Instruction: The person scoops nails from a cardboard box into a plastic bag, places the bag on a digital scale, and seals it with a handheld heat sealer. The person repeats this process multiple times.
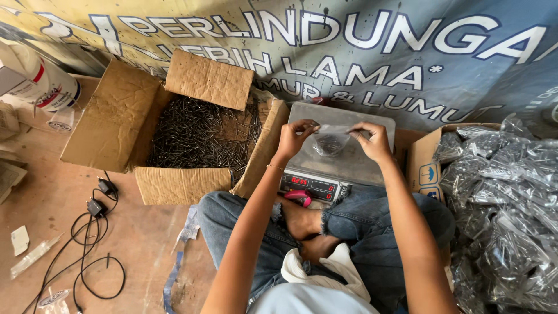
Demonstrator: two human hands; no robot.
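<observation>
I sit cross-legged on the floor. My left hand [293, 137] and my right hand [372, 139] each pinch one top corner of a small clear plastic bag [330, 141] with dark nails inside. The bag rests on the steel platform of a digital scale [360, 163] with a red display, right in front of my knees. To the left stands an open cardboard box [116, 116] filled with loose dark nails [203, 136].
A second cardboard box [424, 166] at the right overflows with several filled clear bags [505, 197]. A pink tool [301, 199] lies by my foot. Black cables with adapters [93, 232] trail over the wooden floor at the left. A printed banner [349, 46] hangs behind.
</observation>
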